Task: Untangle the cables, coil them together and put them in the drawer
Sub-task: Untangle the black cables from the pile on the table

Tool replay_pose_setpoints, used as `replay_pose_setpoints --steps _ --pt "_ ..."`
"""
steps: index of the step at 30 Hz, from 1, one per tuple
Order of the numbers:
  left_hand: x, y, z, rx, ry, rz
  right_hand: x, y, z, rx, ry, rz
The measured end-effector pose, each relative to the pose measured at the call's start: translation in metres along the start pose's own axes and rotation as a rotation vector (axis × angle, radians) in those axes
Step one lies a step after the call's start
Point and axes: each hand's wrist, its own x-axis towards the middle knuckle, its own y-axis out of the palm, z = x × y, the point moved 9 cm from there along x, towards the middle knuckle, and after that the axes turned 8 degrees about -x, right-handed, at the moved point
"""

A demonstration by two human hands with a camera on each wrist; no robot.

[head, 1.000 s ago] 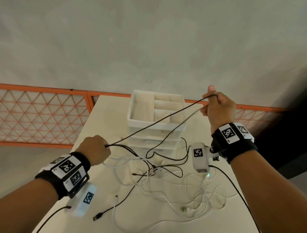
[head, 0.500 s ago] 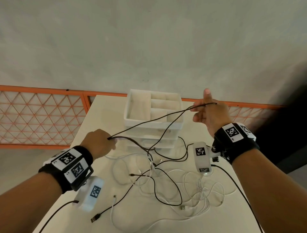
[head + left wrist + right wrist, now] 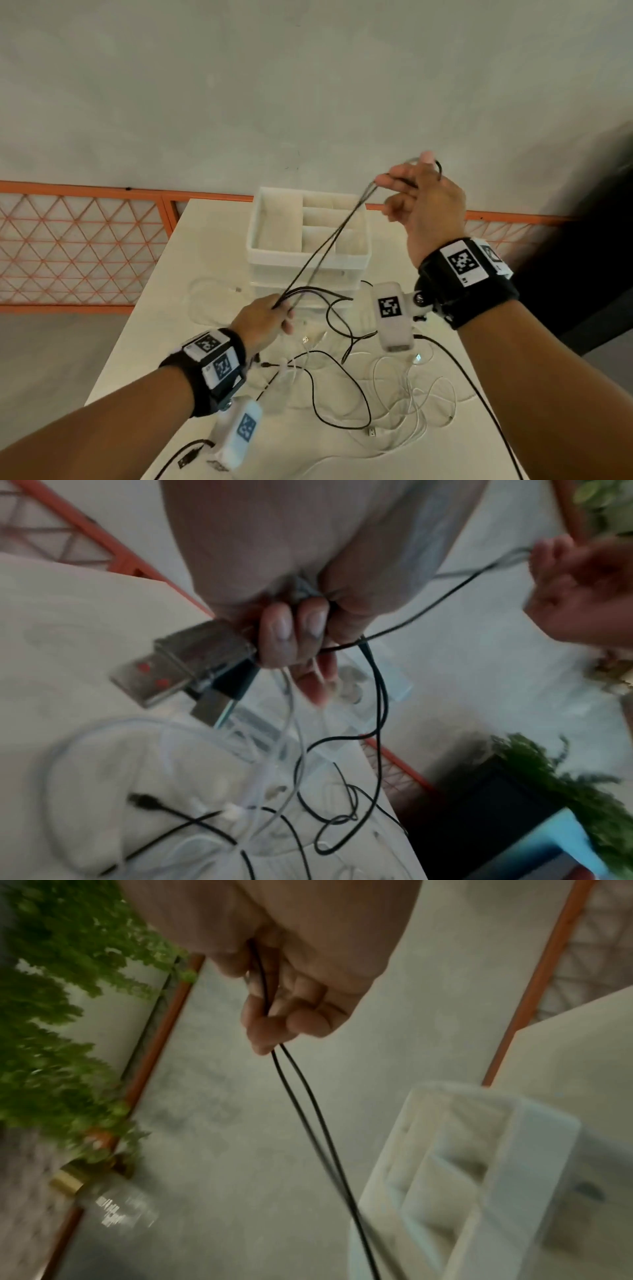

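A thin black cable (image 3: 325,240) runs doubled between my two hands, above the white drawer unit (image 3: 308,263). My right hand (image 3: 416,185) is raised high at the right and pinches the cable's looped end (image 3: 263,988) between thumb and fingers. My left hand (image 3: 274,315) is lower, in front of the drawer unit, with its fingers (image 3: 291,631) curled round the black cable strands and USB plugs (image 3: 181,661). More black cable (image 3: 342,387) lies on the table, tangled with white cables (image 3: 407,397).
The white table (image 3: 212,260) holds the drawer unit, whose open top tray has several compartments. An orange lattice fence (image 3: 78,246) runs behind the table. Green plants (image 3: 51,1015) and a dark box (image 3: 479,818) stand off the table's right side.
My right hand has risen and its fingers have spread while keeping the loop. My left hand has moved right, toward the drawer unit, so the cable span is shorter and steeper.
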Motion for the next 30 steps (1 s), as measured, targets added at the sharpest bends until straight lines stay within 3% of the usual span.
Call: replay_pose_setpoints --steps 3,5,8,12,18,20,25,30 --pt "0.001 -0.022 0.031 0.059 -0.199 -0.011 0.013 -0.040 -0.025 -0.005 0.085 -0.142" --pt "0.002 -0.037 0.029 0.074 -0.220 -0.034 0.021 -0.056 -0.045 -0.177 0.119 -0.160" --pt "-0.001 -0.050 0.006 -0.019 -0.168 0.037 0.030 -0.070 -0.065 -0.400 0.163 -0.158" --pt "-0.021 -0.057 -0.040 -0.178 -0.038 0.227 0.035 -0.063 -0.052 -0.394 0.149 -0.115" --pt "-0.035 -0.083 -0.079 -0.269 0.116 0.146 0.047 -0.061 -0.004 -0.148 -0.020 -0.224" --pt "-0.036 -0.087 -0.077 -0.300 0.118 0.094 0.054 -0.063 -0.005 -0.195 -0.034 -0.235" --pt "-0.034 -0.083 -0.065 -0.313 0.082 0.020 0.058 -0.046 -0.033 -0.479 -0.125 -0.079" --pt "-0.030 -0.074 -0.058 -0.362 0.053 0.031 0.056 -0.037 -0.047 -0.603 -0.202 0.042"
